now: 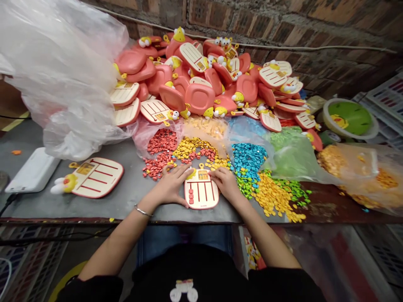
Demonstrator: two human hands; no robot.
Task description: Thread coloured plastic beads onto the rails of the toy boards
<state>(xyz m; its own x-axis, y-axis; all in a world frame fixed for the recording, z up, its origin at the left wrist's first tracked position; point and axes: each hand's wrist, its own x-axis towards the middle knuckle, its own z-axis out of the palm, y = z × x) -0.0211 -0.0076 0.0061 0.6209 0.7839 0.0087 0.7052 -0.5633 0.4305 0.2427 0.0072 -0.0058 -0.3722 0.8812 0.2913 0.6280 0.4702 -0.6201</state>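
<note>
In front of me lies a cream toy board [207, 193] with a red rim, slotted tracks and a yellow duck head at its top left. Several small red pieces [190, 196] sit in its leftmost track. My left hand [170, 184] holds the board from the left, fingers over the duck head and thumb at the lower left edge. At the upper right corner, my right hand [228, 184] has its fingertips pinched together over the board; whatever is between them is hidden. Loose red pieces [162, 142] and yellow pieces [193, 147] lie just beyond the board.
A big heap of red-backed boards [198, 98] rises against the brick wall. Blue pieces [248, 155], green pieces [245, 182] and orange-yellow pieces [273, 195] spread out at right. Another board [99, 178], a white power bank [33, 170] and a plastic bag [69, 84] are at left.
</note>
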